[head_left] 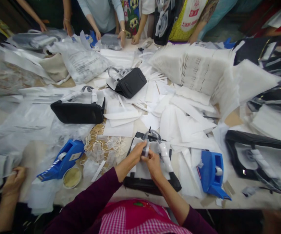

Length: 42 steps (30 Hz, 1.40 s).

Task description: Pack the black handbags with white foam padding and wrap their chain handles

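A black handbag (140, 184) lies flat on the table right in front of me, with white foam sheet over its upper part. Its handles (152, 135) are wrapped in clear and white film. With fingers closed, my left hand (138, 152) grips the wrapped handle from the left. My right hand (153, 162) pinches the same handle just below, its fingertips close to those of the left. The exact spot between the fingertips is partly hidden. One white-wrapped handle section (165, 157) rests on the bag to the right of my hands.
Blue tape dispensers (66, 159) (211, 172) stand on either side, a round tin (71, 177) by the left one. Two black bags (78, 112) (132, 83) lie farther back. Foam sheets (194, 65) are stacked at back right. Co-workers' hands (14, 182) are at left and across the table.
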Each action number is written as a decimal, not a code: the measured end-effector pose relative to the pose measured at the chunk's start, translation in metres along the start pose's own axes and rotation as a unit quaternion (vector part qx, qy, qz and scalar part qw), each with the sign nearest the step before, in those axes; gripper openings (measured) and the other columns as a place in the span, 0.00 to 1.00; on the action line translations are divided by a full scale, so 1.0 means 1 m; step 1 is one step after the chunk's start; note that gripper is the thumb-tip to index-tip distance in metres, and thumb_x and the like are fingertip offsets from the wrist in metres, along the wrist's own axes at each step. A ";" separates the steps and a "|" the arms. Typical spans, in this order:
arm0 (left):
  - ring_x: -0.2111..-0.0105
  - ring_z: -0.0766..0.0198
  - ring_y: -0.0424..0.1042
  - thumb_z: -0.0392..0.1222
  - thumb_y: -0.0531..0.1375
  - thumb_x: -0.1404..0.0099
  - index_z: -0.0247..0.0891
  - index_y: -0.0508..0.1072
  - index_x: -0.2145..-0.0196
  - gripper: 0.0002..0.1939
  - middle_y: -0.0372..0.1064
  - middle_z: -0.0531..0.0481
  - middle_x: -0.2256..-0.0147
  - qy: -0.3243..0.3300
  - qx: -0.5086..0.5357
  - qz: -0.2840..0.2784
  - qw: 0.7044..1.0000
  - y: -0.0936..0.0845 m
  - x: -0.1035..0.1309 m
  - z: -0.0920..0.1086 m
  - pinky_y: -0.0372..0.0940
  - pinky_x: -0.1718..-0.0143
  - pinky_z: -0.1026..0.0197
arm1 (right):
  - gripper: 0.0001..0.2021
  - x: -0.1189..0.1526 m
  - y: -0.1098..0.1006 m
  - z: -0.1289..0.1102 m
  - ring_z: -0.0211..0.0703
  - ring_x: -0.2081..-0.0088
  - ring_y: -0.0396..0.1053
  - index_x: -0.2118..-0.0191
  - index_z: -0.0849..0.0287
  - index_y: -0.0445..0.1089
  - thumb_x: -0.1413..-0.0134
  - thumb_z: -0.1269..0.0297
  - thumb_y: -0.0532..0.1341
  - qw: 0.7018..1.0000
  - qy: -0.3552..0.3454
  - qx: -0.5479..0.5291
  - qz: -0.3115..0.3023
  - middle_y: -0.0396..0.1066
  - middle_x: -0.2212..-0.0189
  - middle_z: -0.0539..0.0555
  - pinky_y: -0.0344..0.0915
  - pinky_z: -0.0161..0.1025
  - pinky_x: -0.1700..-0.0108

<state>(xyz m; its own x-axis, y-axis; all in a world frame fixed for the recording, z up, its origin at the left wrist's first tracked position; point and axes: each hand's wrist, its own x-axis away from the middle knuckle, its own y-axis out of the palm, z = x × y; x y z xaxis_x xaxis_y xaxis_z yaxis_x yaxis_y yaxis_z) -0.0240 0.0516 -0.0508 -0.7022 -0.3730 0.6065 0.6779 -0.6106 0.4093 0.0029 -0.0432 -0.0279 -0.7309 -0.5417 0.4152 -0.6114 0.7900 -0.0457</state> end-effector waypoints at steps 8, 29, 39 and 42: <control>0.73 0.61 0.66 0.53 0.63 0.47 0.34 0.70 0.75 0.17 0.68 0.48 0.75 0.041 -0.035 0.021 0.998 -0.002 -0.002 -0.006 0.61 0.66 0.59 | 0.15 0.001 -0.006 0.004 0.37 0.80 0.58 0.76 0.60 0.69 0.61 0.52 0.64 0.992 0.120 -0.027 -0.026 0.62 0.85 0.47 0.54 0.36 0.75; 0.72 0.62 0.70 0.45 0.61 0.45 0.33 0.69 0.64 0.14 0.68 0.49 0.73 -0.012 -0.105 0.076 0.991 -0.074 0.067 0.007 0.64 0.70 0.62 | 0.10 0.004 -0.001 0.026 0.39 0.74 0.59 0.82 0.58 0.65 0.55 0.61 0.60 0.976 -0.070 0.207 -0.001 0.60 0.79 0.47 0.55 0.38 0.68; 0.75 0.67 0.68 0.44 0.70 0.55 0.30 0.74 0.63 0.22 0.72 0.47 0.69 -0.017 0.009 0.058 0.998 -0.043 0.055 -0.026 0.62 0.74 0.67 | 0.10 0.007 -0.003 0.029 0.46 0.68 0.67 0.74 0.58 0.72 0.54 0.69 0.53 0.957 -0.113 0.267 -0.028 0.73 0.69 0.55 0.63 0.41 0.62; 0.80 0.68 0.66 0.47 0.69 0.54 0.30 0.75 0.65 0.21 0.70 0.49 0.76 -0.033 -0.009 0.061 0.998 -0.043 0.046 -0.036 0.59 0.79 0.67 | 0.10 0.008 -0.004 0.026 0.48 0.65 0.68 0.77 0.58 0.72 0.59 0.72 0.54 0.955 -0.120 0.270 -0.040 0.72 0.63 0.57 0.65 0.42 0.60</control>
<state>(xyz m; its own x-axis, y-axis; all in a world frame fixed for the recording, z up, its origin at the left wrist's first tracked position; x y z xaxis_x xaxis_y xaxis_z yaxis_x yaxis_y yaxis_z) -0.0932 0.0352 -0.0649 -0.5992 -0.3989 0.6942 0.7527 -0.5761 0.3187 -0.0086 -0.0583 -0.0484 -0.6843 -0.6951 0.2203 -0.6878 0.5151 -0.5114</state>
